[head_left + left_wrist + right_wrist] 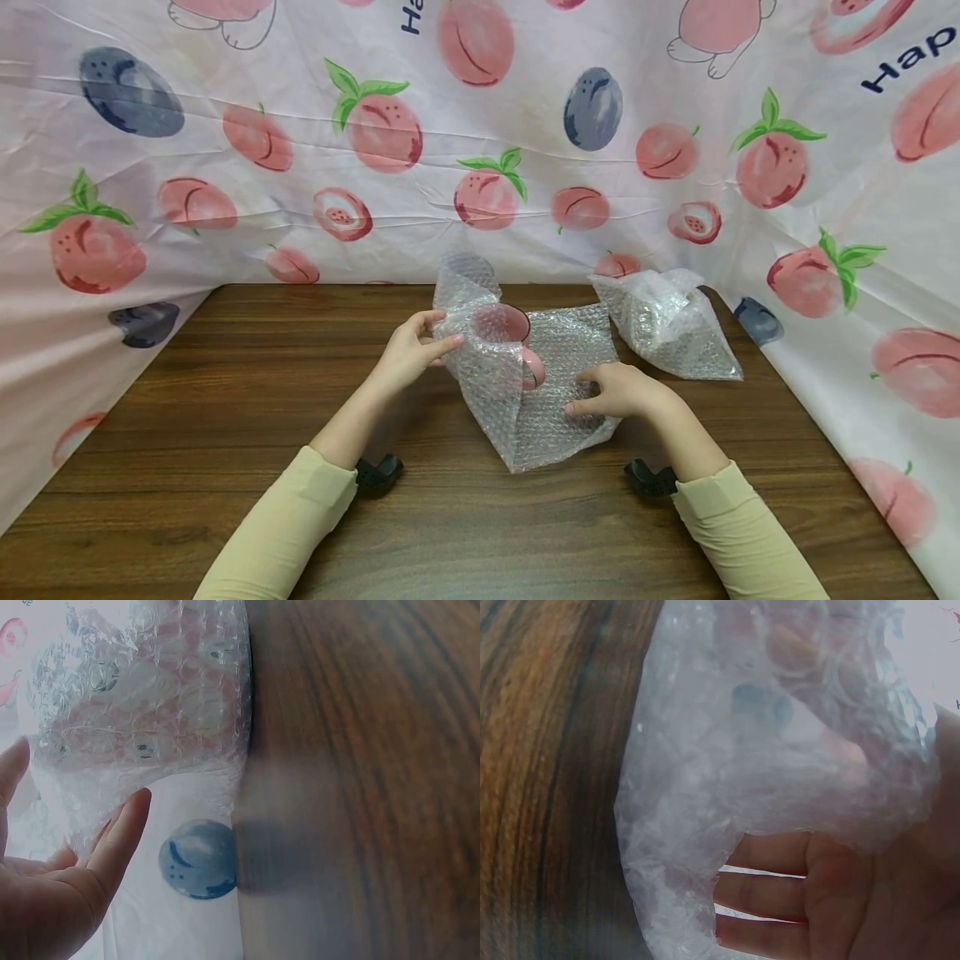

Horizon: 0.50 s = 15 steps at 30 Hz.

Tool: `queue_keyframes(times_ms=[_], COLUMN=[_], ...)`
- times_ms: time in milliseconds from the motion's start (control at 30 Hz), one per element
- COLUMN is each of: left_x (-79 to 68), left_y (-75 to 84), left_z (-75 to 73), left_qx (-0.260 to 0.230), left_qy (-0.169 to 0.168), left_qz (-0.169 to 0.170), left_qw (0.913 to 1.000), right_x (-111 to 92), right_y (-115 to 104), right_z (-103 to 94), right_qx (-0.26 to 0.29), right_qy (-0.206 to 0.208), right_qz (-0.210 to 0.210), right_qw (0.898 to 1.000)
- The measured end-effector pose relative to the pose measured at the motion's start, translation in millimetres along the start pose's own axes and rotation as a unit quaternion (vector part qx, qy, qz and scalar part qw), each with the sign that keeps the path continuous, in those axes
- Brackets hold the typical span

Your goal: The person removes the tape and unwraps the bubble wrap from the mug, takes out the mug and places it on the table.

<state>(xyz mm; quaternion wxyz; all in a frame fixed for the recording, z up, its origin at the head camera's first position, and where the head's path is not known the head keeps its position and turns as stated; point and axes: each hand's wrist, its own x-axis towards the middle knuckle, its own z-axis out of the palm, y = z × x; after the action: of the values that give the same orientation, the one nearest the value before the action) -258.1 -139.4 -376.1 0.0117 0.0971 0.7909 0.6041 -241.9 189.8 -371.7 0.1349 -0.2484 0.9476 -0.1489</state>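
Note:
A pink mug (514, 319) with a dark rim stands partly wrapped in clear bubble wrap (487, 375); its handle (533, 368) faces right. Through the wrap in the left wrist view, pale shapes with dark dots show on the mug's side. My left hand (416, 350) holds the wrap at the mug's left, a narrow fold passing between thumb and fingers. On the right, my right hand (618, 390) reaches over the spread part of the sheet, fingers extended and thumb apart. In the right wrist view its fingers (772, 892) run straight behind the wrap, which hides their tips.
A second bubble-wrapped bundle (667, 325) lies at the back right of the brown wooden table (225, 400); its contents are hidden. A fruit-printed cloth (420, 200) hangs behind and along both sides. Black camera pieces (378, 477) sit at both wrists.

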Motion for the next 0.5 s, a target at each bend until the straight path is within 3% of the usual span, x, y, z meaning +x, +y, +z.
queue_keyframes(times_ms=[500], left_x=[0.7], left_y=[-4.1], left_z=[2.5], left_qx=[-0.008], left_qy=[0.007], left_qz=[-0.033], left_qw=[0.9994], right_x=[-0.4], right_y=[0.1], right_z=[-0.2], right_qx=[0.007], right_qy=[-0.007], right_qz=[0.001], right_qw=[1.0])
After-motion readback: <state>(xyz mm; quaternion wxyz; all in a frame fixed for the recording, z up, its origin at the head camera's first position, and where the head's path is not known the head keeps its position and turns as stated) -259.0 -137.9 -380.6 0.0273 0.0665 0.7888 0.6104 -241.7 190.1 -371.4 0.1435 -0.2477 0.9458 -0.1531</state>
